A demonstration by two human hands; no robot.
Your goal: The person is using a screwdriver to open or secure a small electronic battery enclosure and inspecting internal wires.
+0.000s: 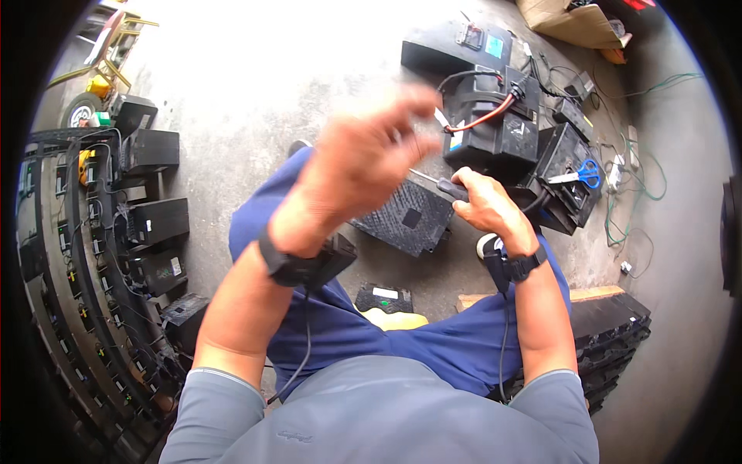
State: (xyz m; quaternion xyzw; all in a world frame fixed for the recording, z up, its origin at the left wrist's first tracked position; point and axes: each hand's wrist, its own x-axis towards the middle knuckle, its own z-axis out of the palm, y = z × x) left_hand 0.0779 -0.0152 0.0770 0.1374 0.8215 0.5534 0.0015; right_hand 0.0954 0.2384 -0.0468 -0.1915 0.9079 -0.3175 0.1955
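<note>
Gripping a screwdriver [450, 188] near the black panel [402, 219] is your right hand [492, 207]; your left hand's [363, 151] grip is too blurred to tell.

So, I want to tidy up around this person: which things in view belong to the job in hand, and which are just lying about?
Likely in use:
screwdriver, gripped in the right hand
black box with a reddish cable, near the blurred left hand
perhaps the black ribbed case between the legs

Apparently lying about:
blue-handled scissors
cardboard box
</note>
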